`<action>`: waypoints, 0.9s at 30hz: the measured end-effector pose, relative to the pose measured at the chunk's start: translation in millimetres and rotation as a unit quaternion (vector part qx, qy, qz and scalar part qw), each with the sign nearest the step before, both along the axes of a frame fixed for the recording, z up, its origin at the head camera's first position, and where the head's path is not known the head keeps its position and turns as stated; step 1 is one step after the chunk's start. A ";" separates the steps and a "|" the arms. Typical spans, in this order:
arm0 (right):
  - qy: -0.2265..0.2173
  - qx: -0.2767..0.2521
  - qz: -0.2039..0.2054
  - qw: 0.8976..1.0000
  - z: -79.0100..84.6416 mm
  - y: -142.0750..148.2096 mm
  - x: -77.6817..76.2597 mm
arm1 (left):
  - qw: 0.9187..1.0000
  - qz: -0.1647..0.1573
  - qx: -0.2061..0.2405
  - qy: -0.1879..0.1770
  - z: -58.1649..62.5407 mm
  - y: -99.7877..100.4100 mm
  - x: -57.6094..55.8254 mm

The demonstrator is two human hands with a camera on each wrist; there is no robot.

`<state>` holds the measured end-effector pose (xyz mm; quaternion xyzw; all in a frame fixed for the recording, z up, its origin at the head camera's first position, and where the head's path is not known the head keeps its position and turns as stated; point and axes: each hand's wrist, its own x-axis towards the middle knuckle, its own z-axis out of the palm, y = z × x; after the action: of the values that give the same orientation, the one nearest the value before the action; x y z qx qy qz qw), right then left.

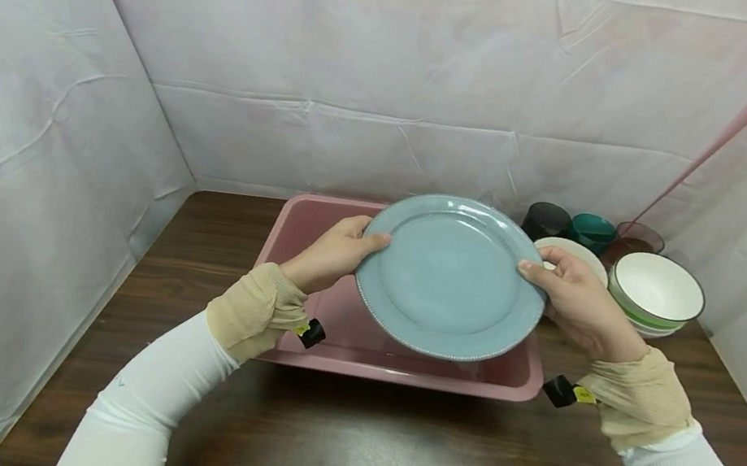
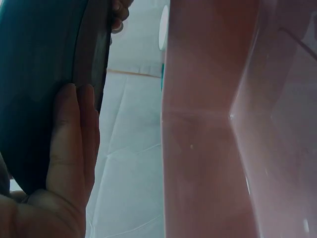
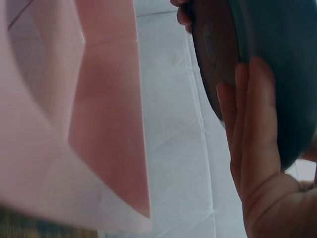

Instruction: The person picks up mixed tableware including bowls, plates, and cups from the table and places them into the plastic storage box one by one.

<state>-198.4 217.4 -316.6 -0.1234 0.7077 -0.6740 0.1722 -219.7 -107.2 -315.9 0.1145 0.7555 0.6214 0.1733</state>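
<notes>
Head view: blue plate (image 1: 451,279) held up over pink basin (image 1: 409,376), left hand (image 1: 338,250) and right hand (image 1: 574,295) gripping opposite edges
Thumbs on top, fingers underneath; best to move both sides together, keep the thumbs firm on the glossy rim, and steer clear of the bowls (image 1: 657,287) by the right hand

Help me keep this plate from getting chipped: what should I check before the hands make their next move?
1. Left hand gripping the plate: ok, thumb on top, fingers beneath.
2. Right hand gripping the opposite side: ok, thumb also on top.
3. Plate clear of the pink tub: ok, both wrist views show a gap.
4. Tub floor free under the plate: cannot tell, the plate hides part of it in the head view.
5. Right hand clear of the white bowl behind it: cannot tell, they overlap in the head view.
</notes>
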 end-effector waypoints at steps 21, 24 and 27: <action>0.035 0.035 0.009 0.999 -15.1 32.0 0.6 | 0.998 0.045 -0.044 0.010 -1.1 -3.0 -7.9; 0.062 0.075 -0.035 0.995 -21.4 34.4 1.6 | 0.997 0.046 -0.052 0.015 -2.9 -5.1 -9.9; 0.082 0.140 -0.057 0.985 -28.4 33.6 1.2 | 0.997 0.046 -0.067 0.015 -7.0 -6.2 -12.9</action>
<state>-197.2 250.9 -345.0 -0.1126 0.8126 -0.5647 0.0906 -232.6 -113.4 -322.8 0.0770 0.8022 0.5753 0.1400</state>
